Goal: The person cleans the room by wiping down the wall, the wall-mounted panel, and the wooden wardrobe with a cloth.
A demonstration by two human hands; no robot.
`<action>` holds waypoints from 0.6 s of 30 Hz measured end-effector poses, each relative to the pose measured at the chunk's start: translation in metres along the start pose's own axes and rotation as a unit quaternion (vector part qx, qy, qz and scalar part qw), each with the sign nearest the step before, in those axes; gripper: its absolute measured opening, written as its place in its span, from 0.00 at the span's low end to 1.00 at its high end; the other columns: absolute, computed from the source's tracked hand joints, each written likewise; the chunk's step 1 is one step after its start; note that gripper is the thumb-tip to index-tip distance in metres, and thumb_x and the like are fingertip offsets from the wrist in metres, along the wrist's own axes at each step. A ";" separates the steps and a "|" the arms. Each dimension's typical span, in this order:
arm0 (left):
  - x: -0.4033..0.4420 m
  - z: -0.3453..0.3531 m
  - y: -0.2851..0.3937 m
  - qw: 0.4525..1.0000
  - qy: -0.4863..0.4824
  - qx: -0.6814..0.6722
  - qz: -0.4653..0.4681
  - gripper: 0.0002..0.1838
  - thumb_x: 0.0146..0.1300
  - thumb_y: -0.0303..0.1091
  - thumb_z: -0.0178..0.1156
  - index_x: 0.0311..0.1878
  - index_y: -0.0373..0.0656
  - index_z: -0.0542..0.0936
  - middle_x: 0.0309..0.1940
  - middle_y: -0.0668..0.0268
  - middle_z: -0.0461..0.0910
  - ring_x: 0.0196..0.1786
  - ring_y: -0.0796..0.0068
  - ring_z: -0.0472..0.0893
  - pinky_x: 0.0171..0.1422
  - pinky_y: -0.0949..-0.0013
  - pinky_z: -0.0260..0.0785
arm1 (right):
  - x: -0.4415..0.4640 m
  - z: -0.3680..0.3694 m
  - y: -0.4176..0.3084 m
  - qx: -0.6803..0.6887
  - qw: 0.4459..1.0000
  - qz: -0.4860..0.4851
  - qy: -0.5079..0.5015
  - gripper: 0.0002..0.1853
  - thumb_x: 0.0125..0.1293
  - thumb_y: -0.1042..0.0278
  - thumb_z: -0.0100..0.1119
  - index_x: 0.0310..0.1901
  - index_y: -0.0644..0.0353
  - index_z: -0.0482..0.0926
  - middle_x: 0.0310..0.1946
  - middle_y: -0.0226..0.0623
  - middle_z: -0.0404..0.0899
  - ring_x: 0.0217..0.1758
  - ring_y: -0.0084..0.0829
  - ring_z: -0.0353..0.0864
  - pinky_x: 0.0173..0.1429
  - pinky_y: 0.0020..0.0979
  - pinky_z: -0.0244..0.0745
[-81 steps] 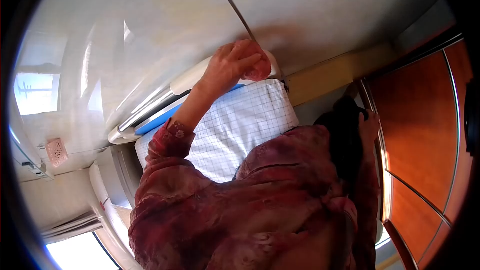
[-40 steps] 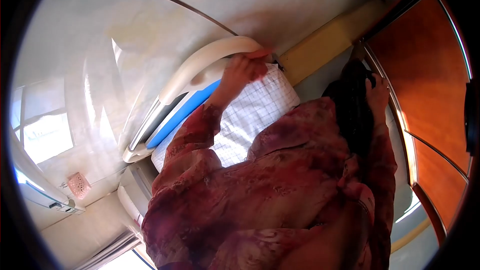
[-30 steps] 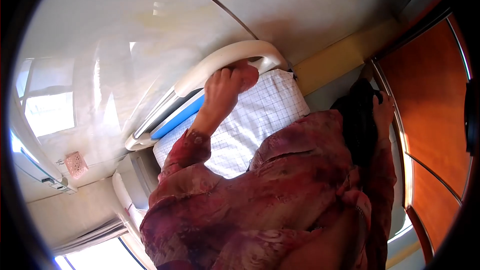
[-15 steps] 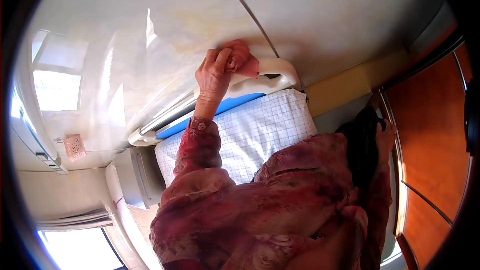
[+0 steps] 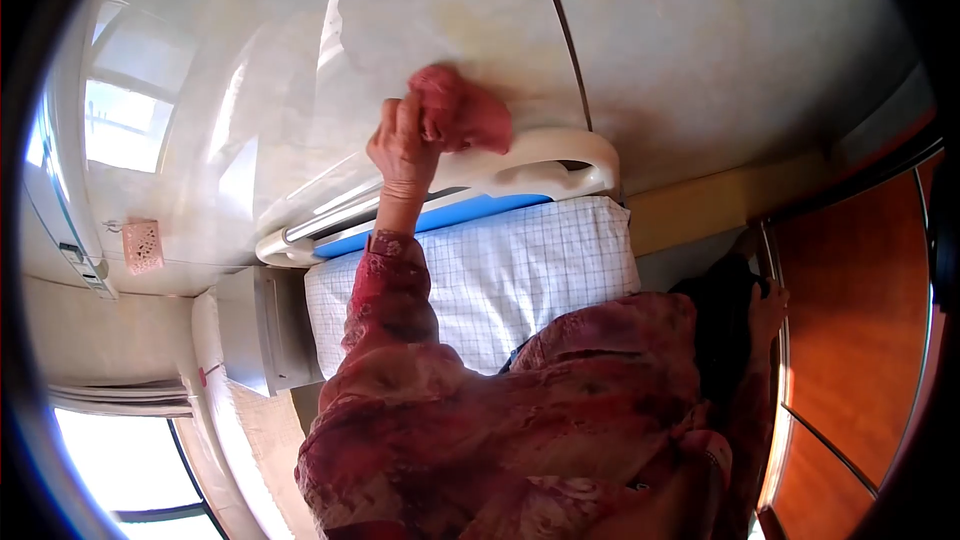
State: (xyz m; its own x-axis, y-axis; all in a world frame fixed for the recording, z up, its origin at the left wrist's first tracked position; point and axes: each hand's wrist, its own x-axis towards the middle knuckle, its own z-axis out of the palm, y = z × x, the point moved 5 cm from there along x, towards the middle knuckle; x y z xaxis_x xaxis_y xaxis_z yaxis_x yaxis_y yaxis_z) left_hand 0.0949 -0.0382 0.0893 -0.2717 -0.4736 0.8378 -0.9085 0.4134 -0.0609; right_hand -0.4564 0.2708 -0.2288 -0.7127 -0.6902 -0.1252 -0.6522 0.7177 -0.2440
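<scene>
My left hand (image 5: pixel 402 145) is raised, with its bent fingers closed on a pinkish-red cloth (image 5: pixel 462 112). The cloth is bunched near the fingers and hangs loose to the right, against the pale glossy wall (image 5: pixel 350 70). Just below it runs the cream and blue bed headboard (image 5: pixel 545 168). Low at the right, my right hand (image 5: pixel 768 308) is beside the edge of the brown wooden panels (image 5: pixel 850 320), close to my dark trousers. Its fingers are in shadow, so what they hold or touch cannot be made out.
A checked white sheet (image 5: pixel 480 285) covers the bed below the headboard. A grey cabinet (image 5: pixel 260 325) stands left of the bed. A pink basket (image 5: pixel 142 246) hangs on the wall. At the lower left is a bright window (image 5: pixel 120 460).
The cloth has shifted left and slightly up along the wall with my left hand, and it is spread a little wider. The view has tilted slightly. My right hand stays by the wooden panels.
</scene>
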 end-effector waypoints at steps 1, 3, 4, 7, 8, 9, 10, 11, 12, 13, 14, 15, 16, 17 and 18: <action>-0.017 0.009 0.002 0.998 -0.060 -0.004 0.015 0.18 0.51 0.32 0.70 0.47 0.54 0.81 0.36 0.66 0.78 0.30 0.57 0.82 0.31 0.59 0.74 | -0.001 0.002 0.000 0.001 1.000 -0.002 0.006 0.25 0.73 0.47 0.54 0.65 0.49 0.74 0.63 0.46 0.70 0.60 0.58 0.73 0.60 0.54 0.75; -0.016 0.000 0.000 0.996 -0.060 -0.047 -0.041 0.20 0.52 0.31 0.71 0.50 0.52 0.80 0.38 0.63 0.79 0.35 0.55 0.83 0.37 0.59 0.76 | -0.003 0.004 0.010 0.018 0.999 -0.020 0.026 0.25 0.73 0.47 0.55 0.66 0.49 0.74 0.63 0.46 0.70 0.60 0.58 0.73 0.60 0.54 0.75; 0.001 -0.018 0.002 0.996 -0.031 -0.065 -0.058 0.21 0.54 0.32 0.71 0.52 0.50 0.79 0.39 0.62 0.80 0.38 0.55 0.84 0.40 0.60 0.77 | -0.004 0.005 0.012 0.029 0.998 -0.040 0.036 0.25 0.73 0.47 0.55 0.66 0.49 0.74 0.64 0.46 0.70 0.60 0.58 0.73 0.60 0.54 0.75; 0.055 -0.060 -0.029 0.944 0.205 -0.186 -0.181 0.19 0.59 0.36 0.70 0.52 0.43 0.79 0.43 0.58 0.80 0.43 0.57 0.82 0.47 0.61 0.76 | -0.007 0.000 0.009 0.017 1.000 -0.006 0.020 0.25 0.73 0.47 0.55 0.66 0.48 0.74 0.64 0.45 0.70 0.60 0.58 0.73 0.60 0.53 0.75; 0.068 -0.066 -0.041 0.930 0.247 -0.200 -0.185 0.19 0.61 0.38 0.70 0.52 0.41 0.78 0.44 0.58 0.79 0.44 0.59 0.81 0.48 0.61 0.75 | -0.005 0.000 0.010 0.013 1.000 -0.009 0.022 0.25 0.73 0.47 0.55 0.66 0.48 0.74 0.64 0.45 0.70 0.60 0.58 0.73 0.60 0.53 0.75; 0.067 -0.058 -0.052 0.960 0.236 -0.088 -0.121 0.19 0.61 0.37 0.69 0.52 0.42 0.79 0.45 0.59 0.78 0.43 0.58 0.81 0.48 0.60 0.75 | -0.004 0.003 0.012 0.002 1.000 -0.010 0.023 0.25 0.73 0.47 0.55 0.66 0.48 0.74 0.64 0.45 0.70 0.61 0.58 0.73 0.61 0.53 0.75; 0.064 -0.052 -0.051 0.973 0.221 0.028 -0.054 0.18 0.61 0.36 0.68 0.53 0.43 0.79 0.45 0.59 0.77 0.43 0.57 0.81 0.47 0.58 0.75 | -0.003 0.001 0.009 -0.009 1.000 -0.012 0.025 0.25 0.73 0.47 0.55 0.66 0.48 0.74 0.65 0.45 0.70 0.61 0.59 0.73 0.61 0.53 0.75; 0.048 -0.040 -0.043 0.982 0.184 0.038 -0.022 0.18 0.59 0.31 0.67 0.54 0.48 0.80 0.45 0.60 0.76 0.43 0.55 0.80 0.47 0.55 0.75 | -0.002 -0.002 0.004 -0.006 0.999 -0.015 0.029 0.25 0.73 0.47 0.55 0.66 0.48 0.74 0.65 0.45 0.70 0.61 0.59 0.73 0.61 0.53 0.75; 0.036 -0.036 -0.028 0.985 0.160 -0.016 -0.060 0.21 0.56 0.28 0.66 0.54 0.54 0.81 0.44 0.61 0.76 0.42 0.54 0.81 0.44 0.55 0.76 | -0.005 -0.012 -0.006 -0.003 1.000 -0.007 0.020 0.25 0.73 0.47 0.54 0.65 0.51 0.74 0.63 0.48 0.70 0.61 0.58 0.74 0.62 0.53 0.73; 0.017 -0.023 -0.026 0.992 0.112 -0.016 -0.053 0.22 0.52 0.27 0.67 0.53 0.56 0.82 0.41 0.64 0.77 0.39 0.58 0.82 0.38 0.57 0.76 | -0.008 -0.016 -0.012 -0.001 1.000 -0.002 0.008 0.25 0.74 0.48 0.54 0.64 0.54 0.73 0.62 0.51 0.71 0.61 0.57 0.76 0.64 0.53 0.72; -0.002 -0.015 -0.018 0.999 0.032 0.002 0.003 0.22 0.50 0.26 0.67 0.50 0.57 0.83 0.38 0.67 0.78 0.37 0.62 0.83 0.35 0.60 0.76 | -0.004 -0.010 -0.010 0.001 1.000 -0.010 0.009 0.25 0.74 0.48 0.54 0.64 0.54 0.73 0.62 0.51 0.71 0.61 0.57 0.76 0.64 0.53 0.72; -0.019 -0.008 -0.010 0.997 -0.059 -0.012 0.052 0.21 0.49 0.27 0.67 0.48 0.57 0.84 0.38 0.69 0.79 0.38 0.64 0.83 0.35 0.63 0.77 | 0.000 -0.002 -0.004 -0.008 1.000 -0.003 0.000 0.25 0.73 0.47 0.54 0.65 0.51 0.73 0.64 0.48 0.70 0.62 0.58 0.74 0.64 0.53 0.73; -0.034 -0.002 -0.006 0.985 -0.155 -0.013 0.075 0.19 0.51 0.29 0.68 0.48 0.56 0.84 0.39 0.71 0.80 0.40 0.66 0.84 0.38 0.63 0.78 | 0.002 0.002 0.002 -0.019 1.000 0.006 -0.009 0.25 0.73 0.47 0.54 0.67 0.48 0.73 0.67 0.44 0.68 0.63 0.58 0.72 0.64 0.54 0.74; -0.040 -0.005 -0.013 0.984 -0.175 -0.018 0.036 0.18 0.51 0.30 0.68 0.48 0.56 0.84 0.40 0.71 0.80 0.42 0.66 0.84 0.40 0.62 0.78 | 0.003 0.003 0.007 -0.018 1.000 0.001 -0.005 0.25 0.73 0.47 0.54 0.67 0.48 0.73 0.67 0.44 0.68 0.63 0.58 0.72 0.64 0.54 0.74; -0.039 -0.010 -0.020 0.981 -0.195 -0.023 -0.003 0.18 0.52 0.31 0.68 0.48 0.56 0.84 0.42 0.71 0.81 0.44 0.66 0.84 0.41 0.62 0.78 | 0.000 0.000 0.005 -0.010 1.000 -0.002 -0.004 0.25 0.73 0.47 0.54 0.66 0.48 0.73 0.67 0.44 0.68 0.63 0.58 0.72 0.64 0.54 0.74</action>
State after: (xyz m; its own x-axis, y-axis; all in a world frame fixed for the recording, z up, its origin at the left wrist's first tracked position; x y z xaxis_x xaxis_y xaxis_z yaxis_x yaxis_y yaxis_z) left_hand 0.1264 -0.0202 0.0634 -0.3759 -0.7336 0.5662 -0.8973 0.4408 -0.0248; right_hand -0.4598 0.2742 -0.2302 -0.7089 -0.6930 -0.1313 -0.6596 0.7173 -0.2244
